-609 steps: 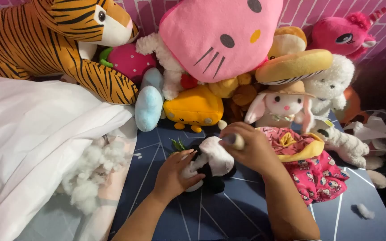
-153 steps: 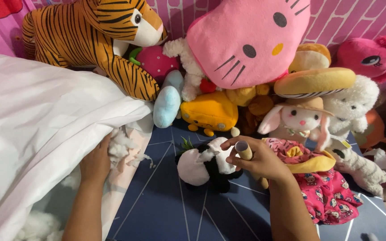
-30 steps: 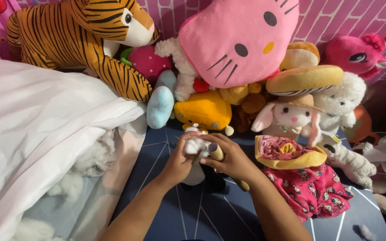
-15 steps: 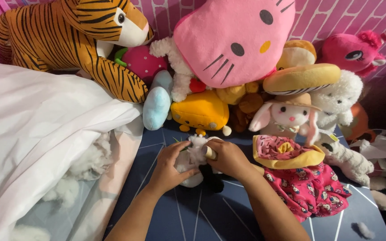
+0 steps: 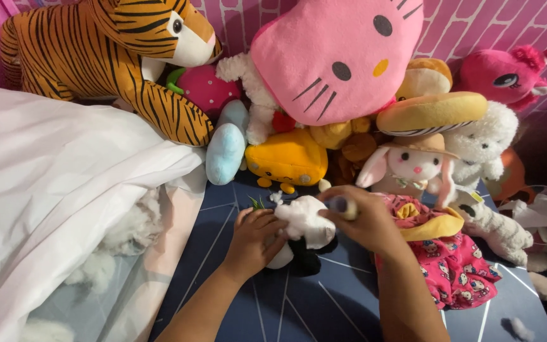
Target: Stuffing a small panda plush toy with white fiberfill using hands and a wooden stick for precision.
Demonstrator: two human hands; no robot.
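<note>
Closest to me, both forearms come up from the bottom edge onto the dark blue mat (image 5: 324, 297) with its pale lines. The left hand (image 5: 251, 240) lies curled against the side of a small black-and-white plush toy (image 5: 302, 237), fingers bent and pressed into its white body. The right hand (image 5: 365, 221) comes over the toy from the other side, fingers closed around a small pale stick-like object (image 5: 343, 206) whose rounded tip pokes out just above the toy; I cannot tell what that object is. The toy itself sits on the mat between the two hands, in front of the heap of stuffed animals. To the left a big white sheet (image 5: 52, 183) bulges over the floor, with tufts of white stuffing (image 5: 128, 234) spilling out at its edge. Just right of the hands is a pink printed cloth (image 5: 457, 272) and a rabbit doll in a hat (image 5: 409, 168). Behind the toy lie a yellow cheese-shaped plush (image 5: 286, 158) and a light blue cushion (image 5: 226, 149). Farther back, against the pink wall, rest a striped tiger (image 5: 115, 57), a large pink cat-face pillow (image 5: 337, 57) and a pink unicorn (image 5: 508, 76)
</note>
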